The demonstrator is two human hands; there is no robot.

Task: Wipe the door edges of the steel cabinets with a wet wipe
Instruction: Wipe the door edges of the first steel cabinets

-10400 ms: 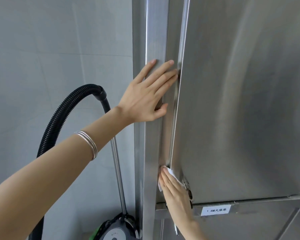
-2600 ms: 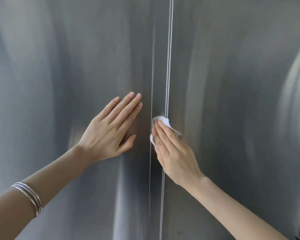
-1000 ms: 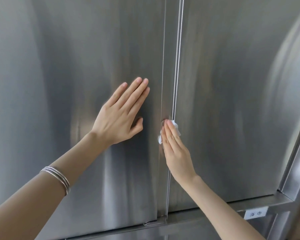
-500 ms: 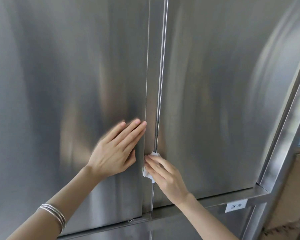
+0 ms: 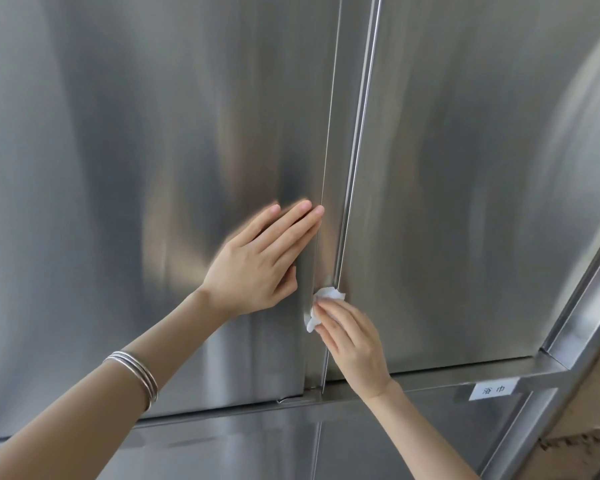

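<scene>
Two brushed steel cabinet doors fill the view, the left door (image 5: 153, 168) and the right door (image 5: 465, 168), meeting at a vertical seam (image 5: 347, 202). My left hand (image 5: 257, 265) lies flat on the left door with straight fingers reaching the door's edge. My right hand (image 5: 354, 344) presses a crumpled white wet wipe (image 5: 321, 304) against the seam, low on the doors, a short way above their bottom edge. Most of the wipe is hidden under my fingers.
A horizontal steel rail (image 5: 430, 382) runs under the doors, with a white paper label (image 5: 494, 389) on it at the right. A steel frame post (image 5: 582, 323) slants along the right side. Lower cabinet doors (image 5: 222, 445) show beneath the rail.
Both hands have slid down along the seam from mid-door to near the bottom edge, the right hand keeping the wipe pressed on it. The view has shifted, showing the lower rail.
</scene>
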